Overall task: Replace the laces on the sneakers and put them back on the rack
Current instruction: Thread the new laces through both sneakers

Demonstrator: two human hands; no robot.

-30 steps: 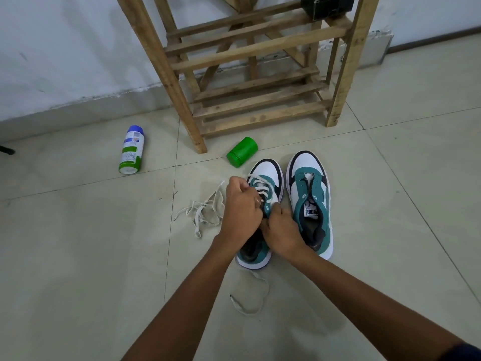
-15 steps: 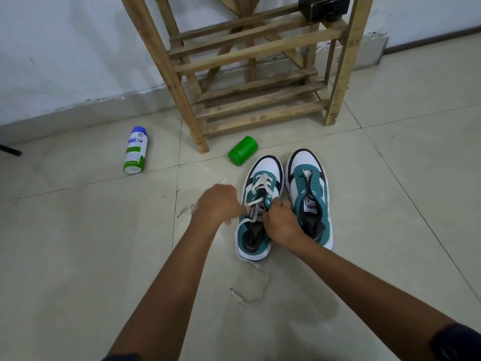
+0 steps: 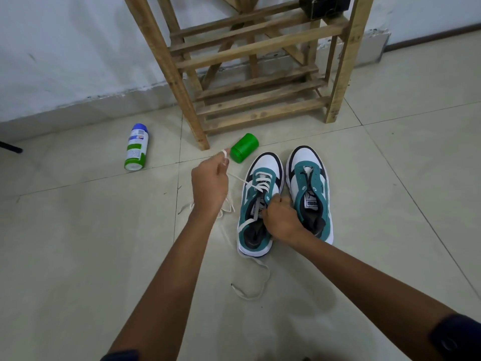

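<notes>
Pale tiled floor, wooden rack (image 3: pixel 250 74) against a white wall. Head view: left sneaker (image 3: pixel 256 204) half-laced, right sneaker (image 3: pixel 309 188) unlaced beside it. Risk: an over-hard pull could unseat the lace (image 3: pixel 240 180). Left hand (image 3: pixel 209 183) raised, pinching it taut; right hand (image 3: pixel 282 217) grips the left sneaker's collar.

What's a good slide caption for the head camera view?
Left hand pulls a white lace through the left sneaker while the right hand steadies it.

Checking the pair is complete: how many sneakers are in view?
2. The left sneaker, partly laced, under the right hand; the right sneaker, unlaced, beside it on the floor.
</notes>
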